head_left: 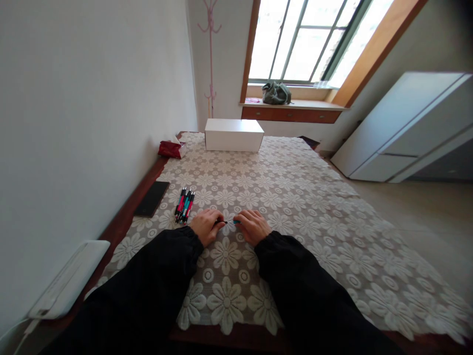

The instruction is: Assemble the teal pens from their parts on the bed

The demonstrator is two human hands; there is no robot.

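My left hand (pixel 206 226) rests low over the lace tablecloth, its fingers pinched on a small black pen part (pixel 221 222). Facing it, my right hand (pixel 254 227) grips a teal pen piece (pixel 236 222). A thin, light strip shows in the narrow gap between the two pieces; whether it joins them I cannot tell. Just left of my left hand lies a bunch of several pens (pixel 185 204) with black, red and teal barrels, side by side on the cloth.
A dark flat tablet-like object (pixel 152 198) lies near the left edge. Further back are a red tissue pack (pixel 171 149) and a white box (pixel 234 135). A white power strip-like device (pixel 70 278) with a cable sits against the wall. The lace tablecloth (pixel 295 197) covers the table.
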